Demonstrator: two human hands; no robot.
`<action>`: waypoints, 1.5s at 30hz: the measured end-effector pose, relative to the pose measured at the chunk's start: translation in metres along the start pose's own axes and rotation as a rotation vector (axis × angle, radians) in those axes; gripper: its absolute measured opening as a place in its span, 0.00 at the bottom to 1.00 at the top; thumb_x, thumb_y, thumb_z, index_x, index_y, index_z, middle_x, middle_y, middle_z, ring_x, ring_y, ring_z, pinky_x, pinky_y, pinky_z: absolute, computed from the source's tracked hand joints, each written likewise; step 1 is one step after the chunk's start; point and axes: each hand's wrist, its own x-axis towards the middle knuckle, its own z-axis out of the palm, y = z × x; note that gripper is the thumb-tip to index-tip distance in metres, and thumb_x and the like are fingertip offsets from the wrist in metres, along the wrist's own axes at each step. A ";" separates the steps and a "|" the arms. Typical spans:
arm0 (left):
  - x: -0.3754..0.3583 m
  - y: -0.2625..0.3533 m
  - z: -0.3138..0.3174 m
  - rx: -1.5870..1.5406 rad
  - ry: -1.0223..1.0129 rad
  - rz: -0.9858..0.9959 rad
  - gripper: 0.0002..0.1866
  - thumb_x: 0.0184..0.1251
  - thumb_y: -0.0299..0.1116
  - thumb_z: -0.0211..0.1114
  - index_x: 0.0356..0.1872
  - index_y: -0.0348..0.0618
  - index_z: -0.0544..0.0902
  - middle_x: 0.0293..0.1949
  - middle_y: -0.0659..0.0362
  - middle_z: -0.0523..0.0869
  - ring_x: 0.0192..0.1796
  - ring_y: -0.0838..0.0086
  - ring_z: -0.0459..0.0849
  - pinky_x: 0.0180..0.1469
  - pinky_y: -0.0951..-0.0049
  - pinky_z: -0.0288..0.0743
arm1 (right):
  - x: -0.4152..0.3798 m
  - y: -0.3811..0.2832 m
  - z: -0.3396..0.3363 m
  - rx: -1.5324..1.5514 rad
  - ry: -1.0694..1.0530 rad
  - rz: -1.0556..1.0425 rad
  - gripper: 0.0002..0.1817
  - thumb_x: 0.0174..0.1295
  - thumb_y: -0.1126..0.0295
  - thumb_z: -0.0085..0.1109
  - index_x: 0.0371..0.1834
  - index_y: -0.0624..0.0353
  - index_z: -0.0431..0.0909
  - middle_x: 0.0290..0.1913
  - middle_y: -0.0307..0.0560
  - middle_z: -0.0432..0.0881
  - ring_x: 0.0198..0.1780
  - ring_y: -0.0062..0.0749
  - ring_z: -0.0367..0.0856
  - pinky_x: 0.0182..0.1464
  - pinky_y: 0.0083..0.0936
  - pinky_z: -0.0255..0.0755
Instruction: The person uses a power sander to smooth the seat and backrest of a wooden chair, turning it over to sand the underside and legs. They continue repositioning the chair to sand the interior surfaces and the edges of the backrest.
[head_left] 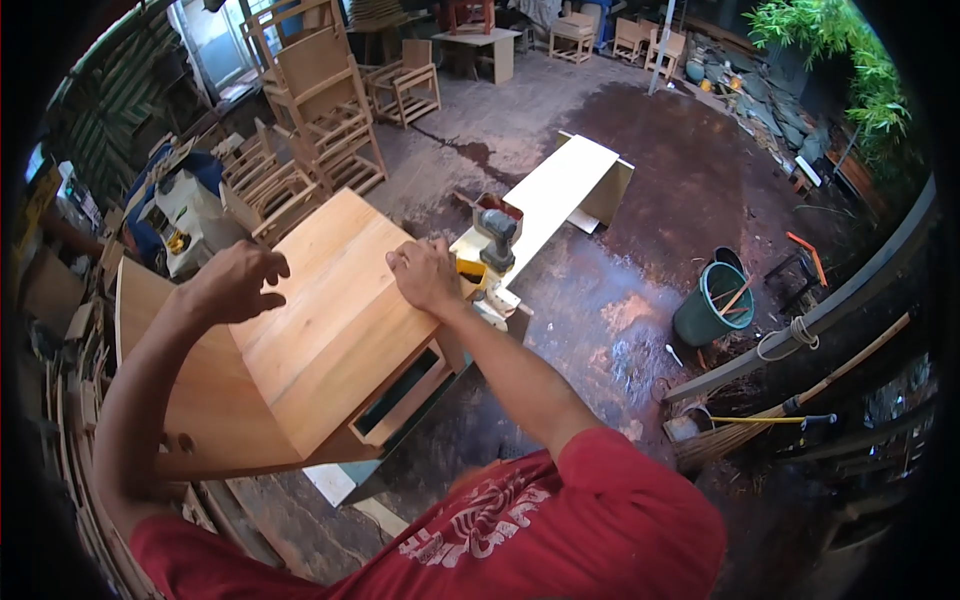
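Observation:
In front of me is a light wooden chair [320, 320] with a broad planked panel and a second panel joined at its left. It stands on a green-and-white surface partly hidden beneath it. My left hand [235, 285] hovers at the planked panel's left side, fingers bent and apart, holding nothing visible. At the panel's right edge is my right hand [428, 275], its fingers curled in and closed; whatever they grip is hidden. Just beyond this hand, a cordless drill [497, 238] stands on a long bench beside a yellow container [470, 270].
The long pale bench [560, 185] extends away from me. Wooden chair frames [325, 110] are stacked at the back left. On the right are a green bucket [712, 310], a slanting post [850, 290] and a broom [750, 430]. The floor has dark wet patches.

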 end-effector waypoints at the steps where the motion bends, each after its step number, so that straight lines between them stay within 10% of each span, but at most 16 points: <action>1: 0.001 -0.001 0.000 0.010 0.017 0.016 0.18 0.58 0.33 0.80 0.47 0.36 0.86 0.40 0.49 0.92 0.45 0.54 0.91 0.49 0.57 0.84 | 0.000 0.000 0.002 -0.010 0.008 -0.007 0.22 0.75 0.51 0.52 0.45 0.58 0.87 0.53 0.56 0.86 0.60 0.58 0.76 0.64 0.54 0.69; 45: -0.004 -0.003 0.003 -0.009 0.071 0.004 0.14 0.62 0.32 0.77 0.44 0.35 0.86 0.39 0.48 0.90 0.43 0.54 0.90 0.47 0.57 0.83 | -0.005 -0.009 -0.004 -0.002 -0.051 0.028 0.18 0.70 0.52 0.60 0.48 0.56 0.87 0.54 0.54 0.85 0.64 0.54 0.72 0.68 0.50 0.67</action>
